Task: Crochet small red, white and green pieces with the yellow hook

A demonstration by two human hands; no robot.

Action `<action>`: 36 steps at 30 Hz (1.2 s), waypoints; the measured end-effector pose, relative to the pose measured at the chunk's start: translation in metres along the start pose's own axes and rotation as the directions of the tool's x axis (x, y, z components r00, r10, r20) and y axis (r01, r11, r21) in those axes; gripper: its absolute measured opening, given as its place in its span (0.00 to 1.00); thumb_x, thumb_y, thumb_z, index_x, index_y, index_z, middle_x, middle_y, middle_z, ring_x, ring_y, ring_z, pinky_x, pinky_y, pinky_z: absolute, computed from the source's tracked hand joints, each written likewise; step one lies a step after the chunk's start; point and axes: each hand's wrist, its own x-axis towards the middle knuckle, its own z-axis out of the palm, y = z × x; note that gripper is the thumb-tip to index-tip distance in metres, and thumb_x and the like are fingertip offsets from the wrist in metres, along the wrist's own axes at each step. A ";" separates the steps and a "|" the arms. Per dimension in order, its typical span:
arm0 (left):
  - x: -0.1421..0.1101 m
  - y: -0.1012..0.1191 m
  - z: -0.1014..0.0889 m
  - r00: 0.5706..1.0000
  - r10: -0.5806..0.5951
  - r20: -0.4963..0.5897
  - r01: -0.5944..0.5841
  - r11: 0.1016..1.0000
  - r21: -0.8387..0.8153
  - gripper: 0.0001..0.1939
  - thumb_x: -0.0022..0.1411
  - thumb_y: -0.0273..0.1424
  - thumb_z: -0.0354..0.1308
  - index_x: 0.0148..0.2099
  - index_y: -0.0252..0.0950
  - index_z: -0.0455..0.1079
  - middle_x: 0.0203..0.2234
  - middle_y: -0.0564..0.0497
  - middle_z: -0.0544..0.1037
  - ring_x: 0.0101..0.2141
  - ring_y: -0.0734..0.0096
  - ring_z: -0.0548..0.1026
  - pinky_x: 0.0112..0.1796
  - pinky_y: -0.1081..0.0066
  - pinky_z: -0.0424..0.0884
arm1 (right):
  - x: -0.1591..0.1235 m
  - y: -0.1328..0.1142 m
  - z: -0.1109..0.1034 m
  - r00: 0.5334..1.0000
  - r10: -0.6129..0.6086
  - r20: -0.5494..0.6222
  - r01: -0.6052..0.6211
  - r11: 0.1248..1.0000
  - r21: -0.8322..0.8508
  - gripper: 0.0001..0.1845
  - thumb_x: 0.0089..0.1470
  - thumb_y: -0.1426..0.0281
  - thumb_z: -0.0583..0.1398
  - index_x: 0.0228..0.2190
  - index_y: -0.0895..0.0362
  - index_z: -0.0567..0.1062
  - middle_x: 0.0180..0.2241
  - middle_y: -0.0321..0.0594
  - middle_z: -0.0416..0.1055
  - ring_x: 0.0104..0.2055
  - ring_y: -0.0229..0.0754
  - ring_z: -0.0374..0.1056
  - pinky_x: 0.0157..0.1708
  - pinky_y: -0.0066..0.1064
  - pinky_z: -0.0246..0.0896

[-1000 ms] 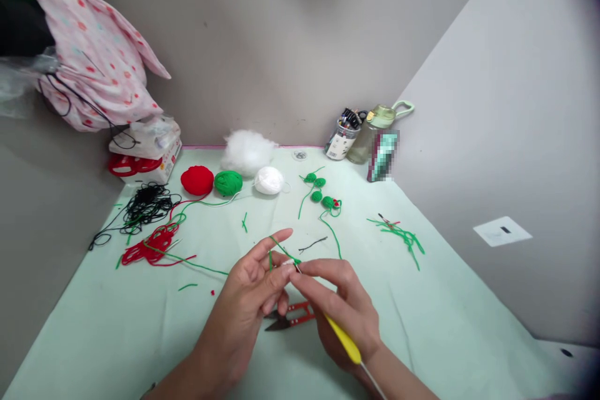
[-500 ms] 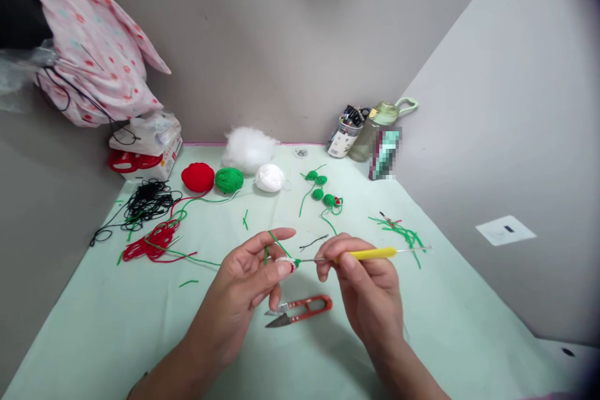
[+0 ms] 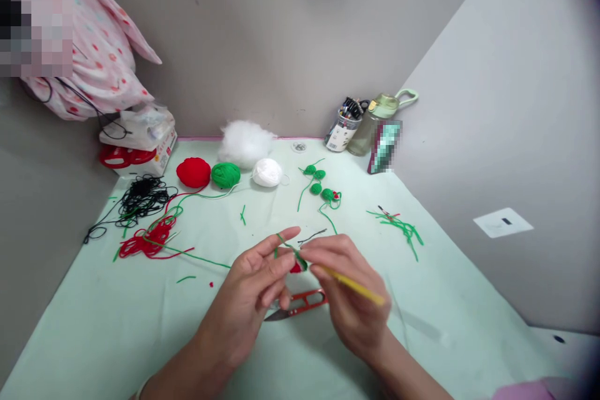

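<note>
My left hand [image 3: 262, 275] pinches a small crochet piece [image 3: 296, 266] in red and green between thumb and fingers. Green yarn [image 3: 201, 256] runs from the table to this hand and loops over its raised index finger. In my right hand [image 3: 351, 294] is a crochet hook with a yellow handle [image 3: 359, 287], slanting down to the right and slightly blurred. The hook's working tip is hidden by the fingers at the crochet piece. Below the hands lie thread snips [image 3: 307, 301] with an orange-red frame, partly covered by both hands.
Red [image 3: 194, 172], green [image 3: 225, 175] and white yarn balls [image 3: 267, 172] sit before white stuffing [image 3: 246, 144]. Tangled black [image 3: 147, 200] and red yarn [image 3: 150, 240] lie left. Small green crochet pieces [image 3: 315, 189], green scraps [image 3: 403, 228], a pen cup [image 3: 343, 131] and a bottle [image 3: 368, 131] are right.
My right hand has moved in against the crochet piece, and the hook has tilted from level to slanting down rightward. The piece has turned, showing more red. The camera view has shifted slightly.
</note>
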 end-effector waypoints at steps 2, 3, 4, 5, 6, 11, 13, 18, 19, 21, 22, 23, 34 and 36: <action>0.001 0.004 0.000 1.000 0.010 -0.011 -0.010 1.000 -0.021 0.19 0.57 0.30 0.75 0.51 0.34 0.82 0.19 0.63 0.65 0.16 0.88 0.50 0.21 0.81 0.64 | 0.008 0.001 -0.003 0.991 0.120 -0.051 -0.109 0.977 0.184 0.13 0.69 0.74 0.58 0.44 0.50 0.83 0.35 0.41 0.78 0.36 0.42 0.73 0.35 0.36 0.72; 0.001 0.004 -0.001 0.999 0.031 -0.015 -0.031 0.999 -0.014 0.18 0.57 0.30 0.75 0.50 0.35 0.83 0.20 0.63 0.66 0.16 0.88 0.51 0.21 0.80 0.64 | 0.010 0.002 -0.003 0.982 0.181 -0.046 -0.161 0.944 0.288 0.12 0.69 0.72 0.58 0.42 0.50 0.83 0.34 0.39 0.77 0.34 0.41 0.71 0.34 0.35 0.70; 0.001 0.004 -0.001 0.999 0.051 -0.016 -0.051 0.999 0.002 0.18 0.56 0.30 0.75 0.50 0.36 0.83 0.22 0.62 0.69 0.16 0.89 0.53 0.22 0.80 0.66 | 0.012 0.003 -0.003 0.972 0.233 -0.025 -0.208 0.905 0.371 0.11 0.69 0.70 0.59 0.40 0.50 0.83 0.33 0.39 0.77 0.33 0.41 0.70 0.34 0.34 0.69; 0.000 0.003 -0.001 0.998 0.069 -0.014 -0.068 0.997 0.026 0.17 0.56 0.30 0.75 0.50 0.38 0.83 0.24 0.61 0.71 0.16 0.89 0.56 0.24 0.79 0.68 | 0.012 0.004 -0.002 0.965 0.263 0.008 -0.242 0.876 0.417 0.10 0.69 0.68 0.60 0.39 0.50 0.84 0.34 0.39 0.77 0.34 0.41 0.70 0.34 0.34 0.69; 0.000 0.002 -0.002 0.997 0.083 -0.011 -0.082 0.995 0.053 0.17 0.57 0.31 0.75 0.49 0.39 0.83 0.25 0.60 0.73 0.17 0.88 0.59 0.26 0.78 0.71 | 0.012 0.004 -0.001 0.959 0.282 0.040 -0.271 0.860 0.432 0.09 0.68 0.67 0.61 0.39 0.50 0.84 0.36 0.40 0.78 0.36 0.41 0.71 0.35 0.34 0.69; -0.002 -0.002 -0.002 0.996 0.094 -0.005 -0.092 0.984 0.150 0.16 0.58 0.34 0.74 0.50 0.40 0.83 0.25 0.59 0.73 0.24 0.79 0.73 0.35 0.75 0.74 | 0.011 0.005 0.001 0.923 0.375 0.083 -0.363 0.782 0.506 0.09 0.67 0.66 0.63 0.39 0.48 0.85 0.39 0.38 0.81 0.37 0.38 0.73 0.37 0.29 0.69; -0.002 -0.001 -0.001 0.995 0.101 0.007 -0.101 0.982 0.158 0.16 0.58 0.34 0.74 0.49 0.40 0.83 0.24 0.58 0.73 0.25 0.78 0.74 0.37 0.73 0.74 | 0.013 0.005 -0.001 0.894 0.436 0.105 -0.412 0.707 0.575 0.09 0.67 0.64 0.63 0.38 0.49 0.84 0.37 0.36 0.81 0.35 0.36 0.73 0.38 0.28 0.70; -0.003 0.002 -0.001 0.993 0.114 -0.007 -0.110 0.975 0.193 0.14 0.60 0.35 0.73 0.48 0.41 0.83 0.25 0.58 0.73 0.30 0.74 0.77 0.37 0.74 0.73 | 0.014 0.003 -0.006 0.888 0.438 0.139 -0.429 0.684 0.590 0.12 0.70 0.62 0.60 0.37 0.51 0.81 0.36 0.36 0.81 0.35 0.36 0.74 0.40 0.29 0.71; -0.003 0.001 -0.002 0.993 0.122 -0.007 -0.118 0.972 0.205 0.13 0.60 0.35 0.72 0.48 0.42 0.83 0.25 0.57 0.73 0.30 0.74 0.77 0.37 0.74 0.73 | 0.013 0.002 -0.007 0.901 0.414 0.131 -0.412 0.717 0.563 0.12 0.70 0.63 0.59 0.38 0.51 0.80 0.37 0.36 0.81 0.35 0.37 0.75 0.40 0.30 0.72; -0.002 0.000 -0.004 0.989 0.148 -0.008 -0.142 0.962 0.231 0.13 0.60 0.35 0.72 0.48 0.43 0.83 0.26 0.57 0.74 0.31 0.75 0.77 0.38 0.75 0.72 | 0.010 0.001 -0.008 0.930 0.354 0.095 -0.356 0.807 0.472 0.12 0.71 0.65 0.57 0.39 0.51 0.80 0.38 0.37 0.80 0.37 0.38 0.75 0.41 0.32 0.72; -0.001 0.000 -0.005 0.986 0.164 -0.012 -0.156 0.957 0.245 0.12 0.61 0.35 0.72 0.48 0.43 0.83 0.27 0.57 0.74 0.31 0.75 0.77 0.38 0.75 0.72 | 0.009 -0.001 -0.009 0.946 0.314 0.075 -0.317 0.856 0.408 0.12 0.72 0.67 0.56 0.41 0.51 0.79 0.39 0.37 0.80 0.37 0.38 0.76 0.41 0.33 0.73; 0.000 -0.001 -0.005 0.983 0.181 -0.019 -0.170 0.951 0.258 0.13 0.60 0.35 0.72 0.48 0.44 0.83 0.28 0.57 0.75 0.32 0.75 0.77 0.38 0.76 0.72 | 0.008 -0.002 -0.010 0.963 0.262 0.059 -0.266 0.903 0.338 0.12 0.72 0.69 0.55 0.42 0.51 0.79 0.40 0.38 0.79 0.38 0.38 0.76 0.41 0.33 0.73; 0.000 -0.007 -0.002 0.997 0.077 -0.033 -0.073 0.991 0.113 0.23 0.58 0.36 0.74 0.56 0.42 0.80 0.22 0.61 0.68 0.19 0.84 0.61 0.23 0.81 0.64 | 0.001 -0.004 -0.001 0.940 -0.306 0.150 0.341 0.866 -0.365 0.16 0.65 0.78 0.60 0.50 0.52 0.80 0.41 0.45 0.80 0.43 0.46 0.77 0.40 0.35 0.76; 0.001 -0.003 -0.003 1.000 -0.007 -0.010 0.007 1.000 0.027 0.22 0.59 0.34 0.73 0.56 0.38 0.80 0.18 0.64 0.62 0.17 0.86 0.53 0.21 0.82 0.61 | 0.002 -0.003 -0.001 0.982 -0.182 0.043 0.187 0.961 -0.201 0.16 0.67 0.78 0.59 0.49 0.51 0.80 0.41 0.44 0.80 0.41 0.44 0.77 0.38 0.35 0.75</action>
